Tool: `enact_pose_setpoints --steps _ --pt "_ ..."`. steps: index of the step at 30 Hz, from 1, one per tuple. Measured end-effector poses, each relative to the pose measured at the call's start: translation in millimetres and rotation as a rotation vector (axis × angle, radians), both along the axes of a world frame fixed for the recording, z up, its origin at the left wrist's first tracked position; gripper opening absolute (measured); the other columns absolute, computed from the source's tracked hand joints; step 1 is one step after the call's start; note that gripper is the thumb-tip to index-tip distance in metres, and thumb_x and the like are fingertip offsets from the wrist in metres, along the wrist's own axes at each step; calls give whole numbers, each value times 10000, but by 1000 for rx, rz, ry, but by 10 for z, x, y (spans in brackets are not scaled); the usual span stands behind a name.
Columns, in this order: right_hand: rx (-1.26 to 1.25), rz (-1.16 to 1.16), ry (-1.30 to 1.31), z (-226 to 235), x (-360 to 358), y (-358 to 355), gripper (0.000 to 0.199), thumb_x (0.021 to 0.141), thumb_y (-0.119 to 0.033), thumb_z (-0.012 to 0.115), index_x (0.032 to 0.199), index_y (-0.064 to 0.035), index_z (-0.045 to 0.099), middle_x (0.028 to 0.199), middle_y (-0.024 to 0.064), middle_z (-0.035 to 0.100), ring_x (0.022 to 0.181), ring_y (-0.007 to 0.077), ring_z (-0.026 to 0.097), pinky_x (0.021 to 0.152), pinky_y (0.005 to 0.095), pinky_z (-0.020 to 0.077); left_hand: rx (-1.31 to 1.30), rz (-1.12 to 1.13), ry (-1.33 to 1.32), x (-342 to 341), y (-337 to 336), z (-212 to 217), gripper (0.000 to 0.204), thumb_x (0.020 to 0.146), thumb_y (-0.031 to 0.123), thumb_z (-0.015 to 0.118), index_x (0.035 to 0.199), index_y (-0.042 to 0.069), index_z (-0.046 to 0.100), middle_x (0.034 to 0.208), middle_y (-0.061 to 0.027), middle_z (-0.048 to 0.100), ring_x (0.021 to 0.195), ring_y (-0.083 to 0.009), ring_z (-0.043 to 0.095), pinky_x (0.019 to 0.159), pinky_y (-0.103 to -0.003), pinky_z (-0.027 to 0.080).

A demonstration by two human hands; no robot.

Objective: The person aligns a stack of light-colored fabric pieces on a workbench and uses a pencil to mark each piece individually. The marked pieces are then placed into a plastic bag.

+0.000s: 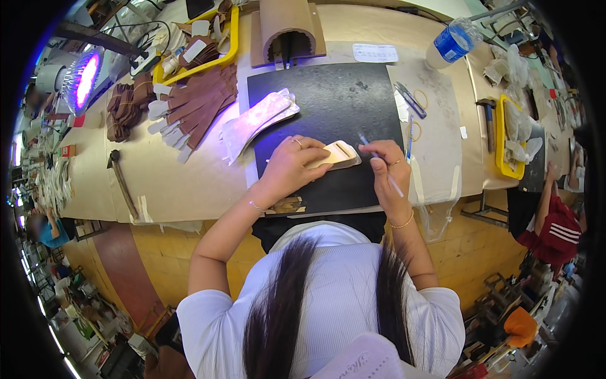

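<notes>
My left hand [291, 163] presses down on a flat beige leather piece [338, 155] lying on a black mat [341, 114]. My right hand [386, 169] grips a thin pen-like tool [379, 161], whose tip points at the right edge of the beige piece. A pale stack of similar cut pieces [255, 121] rests on the mat's left edge, lit by purple light.
Brown leather strips [199, 101] fan out left of the mat beside a yellow tray [196, 44]. A hammer [121, 183] lies at the left. A water bottle [453, 41], scissors [410, 100] and a second yellow tray [511, 136] are on the right. Another person [558, 221] sits far right.
</notes>
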State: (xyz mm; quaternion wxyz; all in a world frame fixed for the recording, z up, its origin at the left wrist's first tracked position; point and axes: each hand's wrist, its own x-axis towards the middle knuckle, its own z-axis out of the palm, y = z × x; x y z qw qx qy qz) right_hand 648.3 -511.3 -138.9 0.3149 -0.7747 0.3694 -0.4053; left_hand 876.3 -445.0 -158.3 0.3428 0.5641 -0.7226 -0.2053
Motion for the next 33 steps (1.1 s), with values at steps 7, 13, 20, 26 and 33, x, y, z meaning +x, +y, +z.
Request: enact_pose_setpoints --steps 7,13,20,26,33 --pt "235 13 -153 -65 26 79 309 1032 -317 589 1073 -15 640 1002 121 638 851 230 669 750 318 527 452 151 579 142 -43 93 291 815 76 826 1058 -6 688 1079 -56 699 983 -140 671 891 -279 534" --pt "180 109 -1 -112 110 128 234 1002 -263 625 1047 -34 648 996 119 628 833 270 662 758 349 529 508 233 1020 394 -30 263 241 859 23 794 1082 -7 707 995 -30 709 832 -70 632 722 -204 498" --pt "84 61 180 -95 132 139 178 947 -205 673 1034 -50 658 1021 114 628 867 314 633 793 400 512 341 393 595 1109 257 661 230 848 26 800 1059 2 713 1055 -17 679 892 -57 606 711 -195 480" --pt "119 67 155 -99 157 127 189 974 -222 646 1039 -45 658 1021 123 636 881 328 631 805 397 508 55 356 127 1240 159 572 193 851 30 794 1033 25 730 1112 -60 690 951 -139 642 793 -245 510" --pt "236 -17 -3 -42 81 123 259 1040 -265 574 1048 -15 641 989 134 625 890 293 642 790 352 507 -99 356 -288 858 -92 204 225 801 135 838 1000 65 760 1090 -102 710 970 -272 672 832 -361 546"
